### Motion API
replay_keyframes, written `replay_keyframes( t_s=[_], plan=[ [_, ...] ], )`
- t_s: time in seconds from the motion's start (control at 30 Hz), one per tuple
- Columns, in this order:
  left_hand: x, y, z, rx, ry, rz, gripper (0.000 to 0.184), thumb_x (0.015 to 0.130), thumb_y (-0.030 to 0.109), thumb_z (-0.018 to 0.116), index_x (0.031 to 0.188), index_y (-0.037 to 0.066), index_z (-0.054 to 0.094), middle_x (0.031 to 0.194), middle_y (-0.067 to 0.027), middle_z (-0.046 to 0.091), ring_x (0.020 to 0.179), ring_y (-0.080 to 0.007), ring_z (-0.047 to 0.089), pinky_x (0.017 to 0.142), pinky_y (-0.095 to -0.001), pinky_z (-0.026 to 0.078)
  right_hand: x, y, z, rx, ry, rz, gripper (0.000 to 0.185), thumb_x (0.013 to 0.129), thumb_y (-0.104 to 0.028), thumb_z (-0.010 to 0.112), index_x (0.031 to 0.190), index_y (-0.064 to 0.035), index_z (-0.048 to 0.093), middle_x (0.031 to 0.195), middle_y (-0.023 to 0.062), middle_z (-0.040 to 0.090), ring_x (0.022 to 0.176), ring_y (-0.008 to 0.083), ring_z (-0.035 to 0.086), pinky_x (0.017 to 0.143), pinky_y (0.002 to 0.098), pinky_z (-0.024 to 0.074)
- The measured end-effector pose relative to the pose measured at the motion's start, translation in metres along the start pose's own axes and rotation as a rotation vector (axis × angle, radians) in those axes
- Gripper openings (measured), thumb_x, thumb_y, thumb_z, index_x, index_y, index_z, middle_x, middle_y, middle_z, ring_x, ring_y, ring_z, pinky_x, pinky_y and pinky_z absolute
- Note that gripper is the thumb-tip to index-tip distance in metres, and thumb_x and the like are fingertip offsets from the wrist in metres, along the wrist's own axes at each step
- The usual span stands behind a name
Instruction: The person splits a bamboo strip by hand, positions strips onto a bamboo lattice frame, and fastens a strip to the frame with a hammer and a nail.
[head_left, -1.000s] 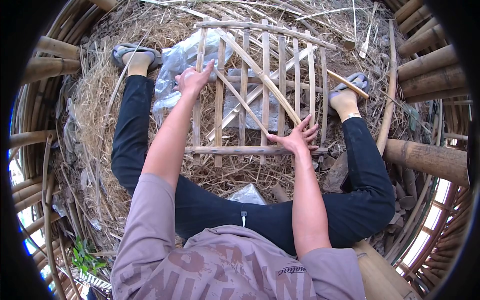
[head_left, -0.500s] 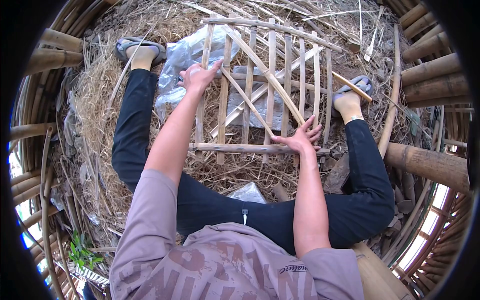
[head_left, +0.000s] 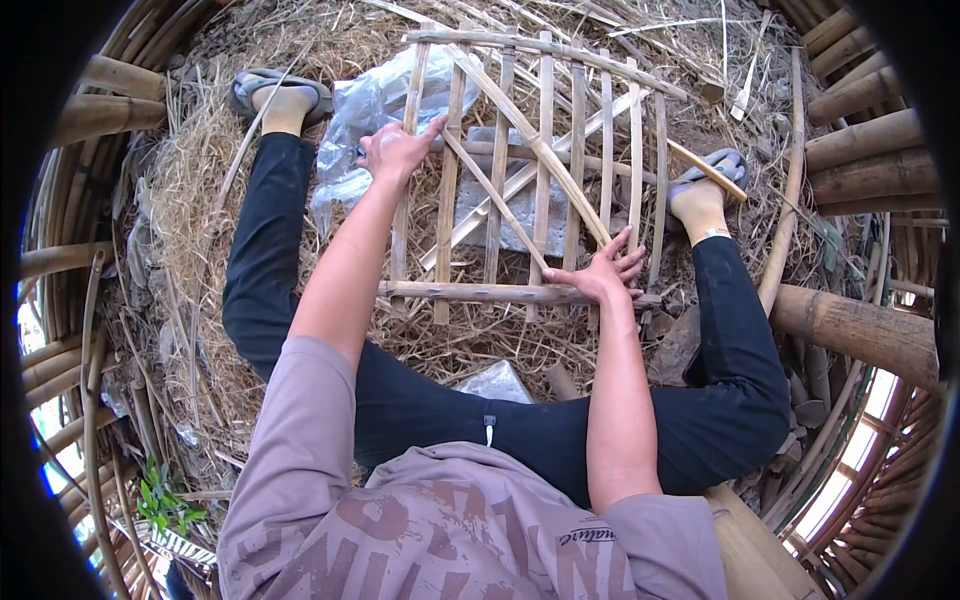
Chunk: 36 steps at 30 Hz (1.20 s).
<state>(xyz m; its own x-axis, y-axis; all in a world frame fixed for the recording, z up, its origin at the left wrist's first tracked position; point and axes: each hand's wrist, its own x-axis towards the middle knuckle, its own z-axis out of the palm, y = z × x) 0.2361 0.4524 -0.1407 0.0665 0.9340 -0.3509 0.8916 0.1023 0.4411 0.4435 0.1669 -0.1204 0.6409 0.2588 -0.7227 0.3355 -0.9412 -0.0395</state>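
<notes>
A bamboo lattice frame (head_left: 491, 200) of several upright slats between cross rails lies between the person's legs. Diagonal strips cross it, a long one (head_left: 536, 143) and a shorter one (head_left: 493, 196). My left hand (head_left: 397, 152) rests at the frame's left side, its fingers round the left slats and a finger pointing at the short strip's upper end. At the lower right, my right hand (head_left: 605, 273) has its fingers spread over the slats and the bottom rail, its thumb at the short strip's lower end. The long strip's lower end meets its fingers.
Clear plastic sheeting (head_left: 350, 130) lies under the frame's left side, and a grey block (head_left: 478, 230) beneath its middle. Another block (head_left: 497, 382) is near the person's lap. A thick bamboo pole (head_left: 850, 328) juts in at right. Straw (head_left: 185, 230) covers the ground; bamboo walls stand both sides.
The frame and both hands have shifted slightly right in view, along with the surroundings. The hands keep nearly the same places on the frame.
</notes>
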Motion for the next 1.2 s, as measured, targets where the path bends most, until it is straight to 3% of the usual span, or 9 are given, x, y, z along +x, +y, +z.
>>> replay_keyframes(
  t_s=[0.2,0.3,0.4,0.5,0.6,1.2],
  plan=[
    [0.000,-0.002,0.003,0.010,0.033,0.006,0.099,0.069,0.087,0.063,0.122,0.004,0.070,0.126,-0.0227,0.066,0.135,-0.0400,0.042,0.113,-0.0643,0.025,0.001,0.001,0.002,0.013,0.015,-0.021,0.177,0.045,-0.064,0.095,0.149,-0.0132,-0.038,0.157,0.0370,-0.026,0.151,0.0470,-0.018,0.112,0.0757,-0.0012],
    [-0.002,0.001,0.003,0.007,0.046,0.006,0.097,0.068,0.088,0.062,0.117,0.004,0.072,0.122,-0.0229,0.068,0.135,-0.0398,0.042,0.113,-0.0637,0.027,0.002,0.001,0.003,0.007,0.026,0.007,0.176,0.044,-0.065,0.095,0.151,-0.0186,-0.037,0.160,0.0318,-0.025,0.153,0.0438,-0.016,0.115,0.0733,0.0038],
    [0.004,-0.004,0.004,0.013,-0.003,0.020,0.100,0.069,0.090,0.059,0.127,0.009,0.069,0.130,-0.0240,0.064,0.140,-0.0459,0.034,0.112,-0.0716,0.021,0.004,0.001,0.005,0.013,0.033,-0.003,0.176,0.044,-0.065,0.095,0.150,-0.0185,-0.037,0.160,0.0325,-0.025,0.152,0.0444,-0.016,0.114,0.0740,0.0039],
    [0.002,-0.004,0.009,0.012,0.092,0.023,0.097,0.068,0.088,0.062,0.115,0.004,0.072,0.120,-0.0235,0.068,0.132,-0.0408,0.044,0.111,-0.0650,0.028,0.004,0.002,0.006,0.014,0.036,-0.004,0.176,0.044,-0.065,0.095,0.150,-0.0187,-0.038,0.160,0.0331,-0.025,0.152,0.0448,-0.015,0.114,0.0745,0.0042],
    [0.004,-0.004,0.003,0.017,-0.008,0.023,0.100,0.069,0.090,0.059,0.126,0.008,0.070,0.130,-0.0246,0.064,0.140,-0.0463,0.035,0.112,-0.0710,0.022,0.006,0.002,0.006,0.011,0.034,-0.001,0.176,0.044,-0.064,0.095,0.150,-0.0190,-0.038,0.160,0.0334,-0.025,0.152,0.0447,-0.015,0.114,0.0745,0.0044],
    [0.005,-0.006,0.004,-0.007,-0.012,0.019,0.100,0.068,0.090,0.061,0.124,0.007,0.070,0.129,-0.0256,0.064,0.138,-0.0461,0.036,0.112,-0.0707,0.022,0.006,0.002,0.008,0.006,0.043,0.002,0.176,0.043,-0.065,0.095,0.151,-0.0195,-0.037,0.160,0.0323,-0.025,0.153,0.0436,-0.016,0.114,0.0742,0.0040]
  ],
)
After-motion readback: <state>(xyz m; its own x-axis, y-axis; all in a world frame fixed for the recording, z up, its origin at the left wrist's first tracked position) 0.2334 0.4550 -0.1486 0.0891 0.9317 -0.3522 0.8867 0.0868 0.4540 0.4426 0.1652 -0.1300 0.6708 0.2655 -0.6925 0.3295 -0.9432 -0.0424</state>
